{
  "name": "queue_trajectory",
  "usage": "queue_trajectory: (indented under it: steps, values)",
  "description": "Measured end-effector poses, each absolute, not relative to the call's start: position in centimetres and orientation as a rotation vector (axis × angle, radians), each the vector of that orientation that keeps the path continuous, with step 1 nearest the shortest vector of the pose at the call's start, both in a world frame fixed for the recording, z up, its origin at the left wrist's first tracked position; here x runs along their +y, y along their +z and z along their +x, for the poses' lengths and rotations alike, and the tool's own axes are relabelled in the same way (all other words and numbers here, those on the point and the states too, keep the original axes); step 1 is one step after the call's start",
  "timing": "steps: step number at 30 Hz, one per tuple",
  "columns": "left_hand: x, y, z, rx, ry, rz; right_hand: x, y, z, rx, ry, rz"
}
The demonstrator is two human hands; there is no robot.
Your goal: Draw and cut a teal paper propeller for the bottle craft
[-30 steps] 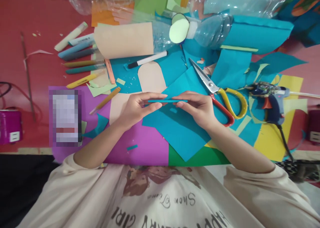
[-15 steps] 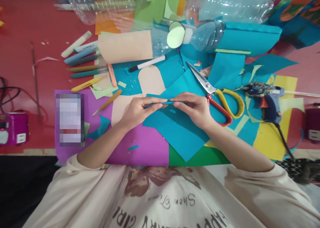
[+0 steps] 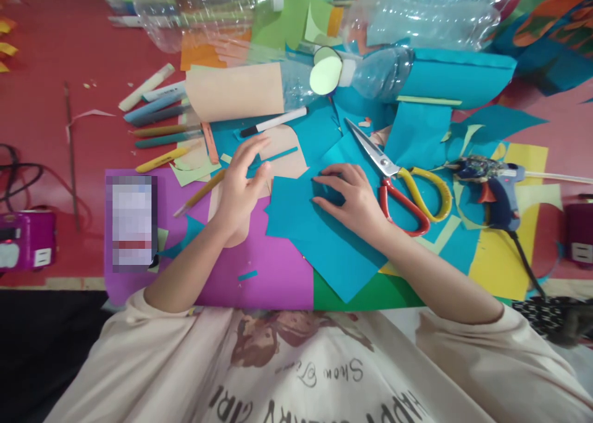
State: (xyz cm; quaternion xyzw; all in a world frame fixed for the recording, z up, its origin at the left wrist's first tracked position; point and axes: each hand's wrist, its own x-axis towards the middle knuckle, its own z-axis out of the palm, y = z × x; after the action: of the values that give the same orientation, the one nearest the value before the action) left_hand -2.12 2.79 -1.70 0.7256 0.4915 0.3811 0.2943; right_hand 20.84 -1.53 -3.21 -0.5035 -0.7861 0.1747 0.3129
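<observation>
My left hand is open, thumb and fingers apart around one end of a thin blue paper strip. That strip lies across a peach paper piece with a rounded end. Over the blue paper sheet is my right hand, open with fingers slightly curled and nothing between them. Whether its fingertips touch the sheet I cannot tell. Scissors with one red and one yellow handle lie spread just right of this hand. A brown marker rests left of my left hand.
A hot glue gun lies at the right on yellow paper. Wrapped plastic bottles and several markers stretch along the back. A phone sits on purple paper at the left.
Both hands held the thin blue strip together; now it lies on the peach piece. My hands have opened and moved apart, the left one away from the right.
</observation>
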Motion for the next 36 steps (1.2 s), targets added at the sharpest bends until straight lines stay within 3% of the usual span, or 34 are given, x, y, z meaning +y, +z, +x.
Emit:
queue_trajectory:
  steps: [4,9,13,36]
  values:
    - [2.1,-1.0,-1.7,1.266,0.940,1.987,-1.5,-3.0,20.8,-2.025,0.538,-1.269]
    - [0.9,-0.2,-0.9,1.070,0.667,1.819,-1.5,-1.9,20.9,-1.749,0.876,-1.286]
    - [0.3,-0.4,-0.6,1.170,0.660,1.616,-1.7,-1.4,20.7,-1.508,1.053,-1.280]
    - [0.1,-0.1,-0.7,1.032,0.638,1.483,-2.1,-1.0,20.4,-1.367,1.284,-1.219]
